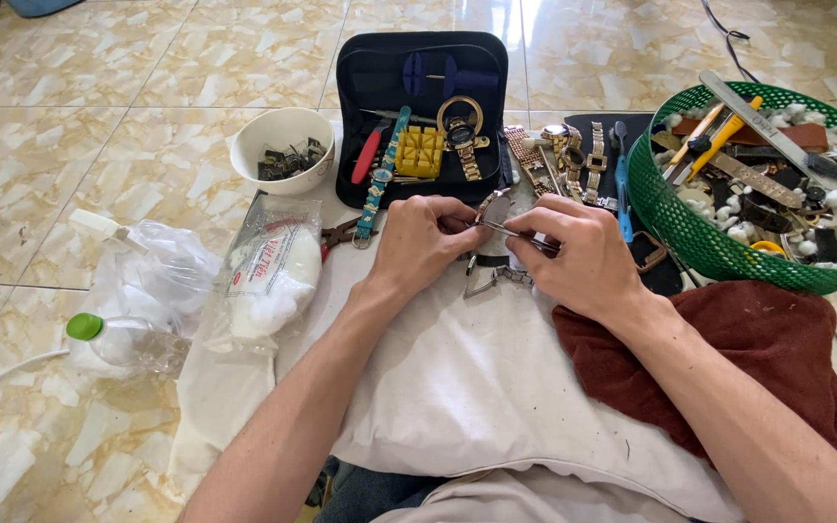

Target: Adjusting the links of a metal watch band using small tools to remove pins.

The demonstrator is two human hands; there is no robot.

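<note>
- Fingers of the left hand [423, 242] are curled tight around a silver wristwatch [492, 206], pinching its case from the left; the right hand [578, 260] holds its fingers narrow around a thin metal tool [508, 230].
- Wristwatch sits between the two hands, raised just above a white cloth [457, 368] that covers the lap, near the middle of the scene; part of its metal band [496, 278] hangs down onto the cloth.
- Judgement: the step in hand appears to be working the tool tip into the case or band joint. Doing it well calls for a firm left-hand brace, a low tool angle and light pressure, so the tip does not skid across the case.
- Orientation: the watch face tilts up and to the far right; its long axis, case to band, runs roughly far to near. The tool lies crosswise, its tip pointing left.
- Surroundings, left to right: plastic bottle [113, 339], bag of cotton [268, 271], white bowl [283, 145], black tool case [423, 111], green basket [690, 232], brown towel [728, 339].
</note>
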